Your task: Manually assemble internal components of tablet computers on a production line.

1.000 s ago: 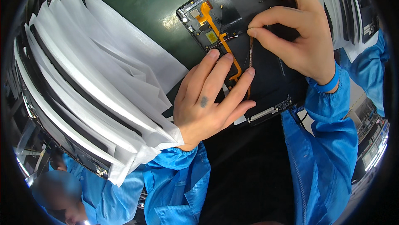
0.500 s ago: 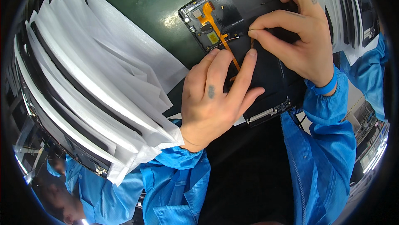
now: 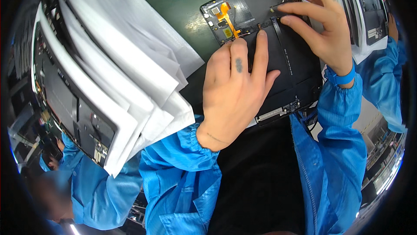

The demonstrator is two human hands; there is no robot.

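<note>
A black tablet housing [image 3: 299, 72] lies in front of me, its inner side facing up. My left hand [image 3: 232, 83] rests across it with fingers stretched out and apart. Its index fingertip presses beside a small brown connector end, and the other fingers lie over the lower part of an orange flex cable [image 3: 226, 15]. Over the housing's right part is my right hand [image 3: 323, 26], thumb and index finger parted with nothing visible between them. Just left of that thumb is the upper end of a dark ribbon strip [image 3: 282, 44], which runs down the housing.
On the left stand several black housings [image 3: 61, 91] interleaved with white foam sheets [image 3: 126, 57]. Another such stack [image 3: 367, 13] is at the far right. A green mat [image 3: 173, 0] covers the bench. People in blue work clothes [image 3: 102, 196] are at both sides.
My right thumb and index finger have parted from their pinch and moved up and right. The dark ribbon strip now shows. My left hand stays on the housing; the view has shifted slightly.
</note>
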